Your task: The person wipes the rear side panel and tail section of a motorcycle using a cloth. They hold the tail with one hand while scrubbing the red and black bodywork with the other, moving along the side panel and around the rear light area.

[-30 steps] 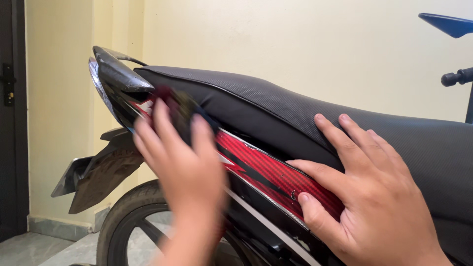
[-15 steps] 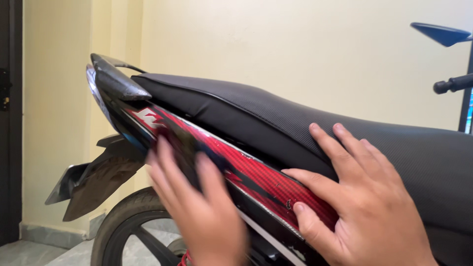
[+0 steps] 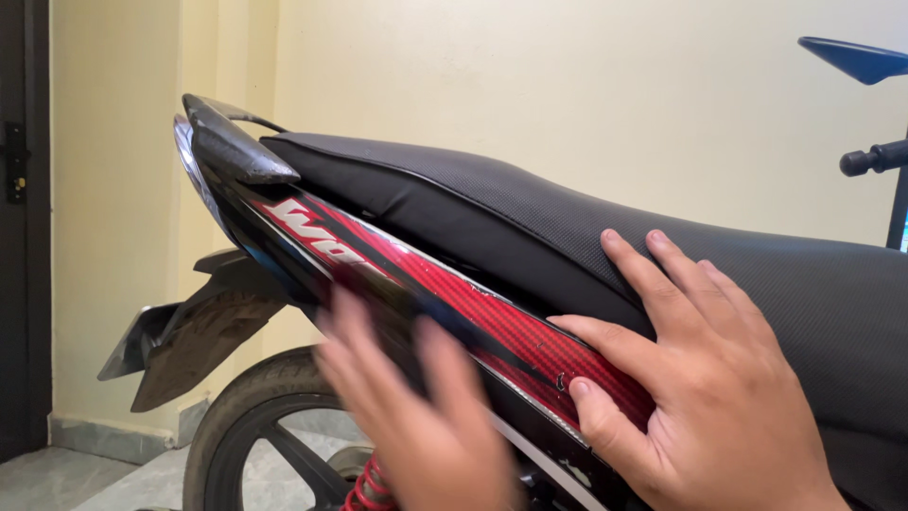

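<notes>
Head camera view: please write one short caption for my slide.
Right hand rests flat on the motorcycle's black seat and red side panel; blurred left hand passes over the panel near the rear wheel.

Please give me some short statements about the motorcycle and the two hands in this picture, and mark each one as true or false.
1. The right hand lies flat on the black seat and the red side panel. True.
2. The left hand is sharp and rests on the handlebar grip. False: it is blurred and is in front of the side panel, low down near the rear wheel.
3. The rear mudguard sticks out behind the tail. True.
4. The wall behind the motorcycle is dark blue. False: it is pale yellow.
5. A red spring shows below the left hand. True.
</notes>
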